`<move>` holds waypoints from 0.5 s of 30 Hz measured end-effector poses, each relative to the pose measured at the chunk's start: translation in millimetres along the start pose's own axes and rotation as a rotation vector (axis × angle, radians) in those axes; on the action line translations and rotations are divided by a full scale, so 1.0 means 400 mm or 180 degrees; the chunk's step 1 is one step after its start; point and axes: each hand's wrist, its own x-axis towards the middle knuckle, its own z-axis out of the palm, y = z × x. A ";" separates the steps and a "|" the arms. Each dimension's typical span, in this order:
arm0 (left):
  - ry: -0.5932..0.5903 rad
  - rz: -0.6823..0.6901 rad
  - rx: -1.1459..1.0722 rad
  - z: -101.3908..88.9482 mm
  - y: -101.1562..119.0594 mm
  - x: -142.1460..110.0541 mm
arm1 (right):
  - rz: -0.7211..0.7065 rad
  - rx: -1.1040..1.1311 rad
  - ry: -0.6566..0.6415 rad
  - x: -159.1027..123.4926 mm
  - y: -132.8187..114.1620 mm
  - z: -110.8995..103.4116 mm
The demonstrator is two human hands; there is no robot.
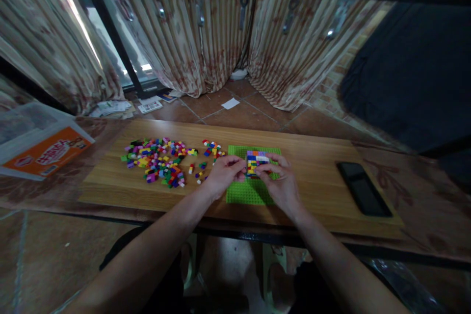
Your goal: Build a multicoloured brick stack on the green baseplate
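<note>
A small structure of coloured building bricks (252, 159), with orange, purple, blue, white, yellow and red parts, is over the green baseplate (247, 195). Whether it sits on the plate or is lifted off it, I cannot tell. My left hand (228, 172) is closed, its thumb and fingertips pressed to the structure's left side. From the right, my right hand (282, 179) grips the structure, the fingers bent over its far right edge and the thumb at its near side. The fingers hide part of the structure.
Loose bricks (162, 159) lie in a wide heap on the wooden board (312, 167), with a smaller group (211, 148) nearer the baseplate. A dark phone or tablet (363, 189) rests at the right. A clear box with an orange label (47, 151) stands at the far left.
</note>
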 end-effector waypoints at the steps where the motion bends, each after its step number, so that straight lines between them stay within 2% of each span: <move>1: -0.0006 -0.0001 0.0001 0.000 -0.001 0.000 | -0.0006 -0.0010 -0.0010 0.001 0.001 0.001; 8: -0.0020 -0.0016 0.0058 0.003 -0.008 -0.001 | -0.0077 -0.0039 -0.0053 -0.001 0.001 0.004; 15: -0.0065 -0.0021 0.0037 -0.001 -0.011 0.001 | -0.0063 0.0278 -0.0077 -0.001 0.015 -0.002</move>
